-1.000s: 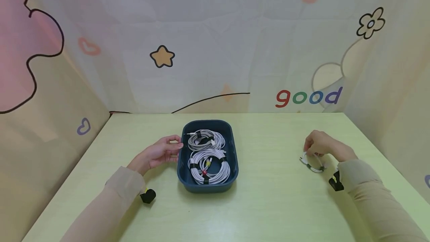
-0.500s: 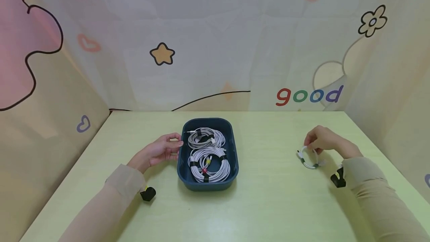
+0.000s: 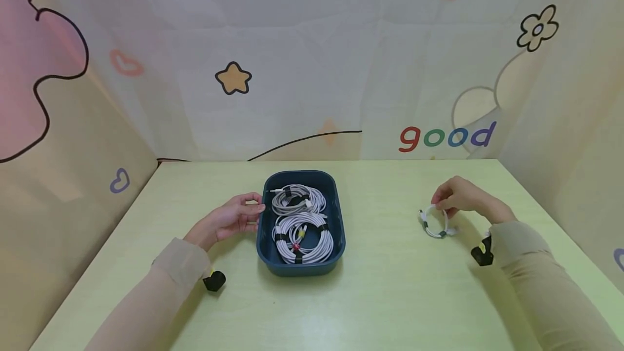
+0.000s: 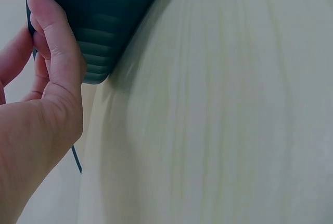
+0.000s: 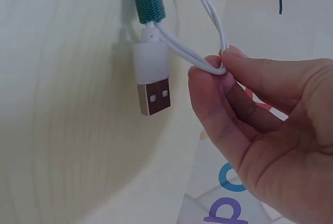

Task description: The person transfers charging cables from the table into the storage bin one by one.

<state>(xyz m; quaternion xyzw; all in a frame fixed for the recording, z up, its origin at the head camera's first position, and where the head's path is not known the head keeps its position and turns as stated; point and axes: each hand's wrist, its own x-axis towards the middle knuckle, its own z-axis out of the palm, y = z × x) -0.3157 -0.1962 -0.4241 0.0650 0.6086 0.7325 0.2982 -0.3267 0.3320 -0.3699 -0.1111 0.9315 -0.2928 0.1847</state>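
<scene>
My right hand (image 3: 463, 195) pinches a small coiled white USB cable (image 3: 435, 222) by its loop between thumb and fingertips, just above the table at the right. In the right wrist view, the USB plug (image 5: 155, 96) hangs beside the fingers, and a teal tie (image 5: 149, 3) wraps the cable. My left hand (image 3: 234, 220) holds the left rim of a dark blue plastic bin (image 3: 263, 256), its fingers against the outer wall in the left wrist view. Inside lie coiled white cables (image 3: 317, 253) with black ties, and a grey-white coil (image 3: 318, 199) behind them.
The bin stands on a pale wooden table (image 3: 380, 297), left of its middle. A printed curtain (image 3: 312, 80) closes off the back and both sides. A black wrist camera (image 3: 482, 253) sits under the right cuff, another black camera (image 3: 214, 281) under the left.
My right hand has lifted the small cable slightly and carried it a little left. The left hand stays at the bin's rim, and the bin has not moved.
</scene>
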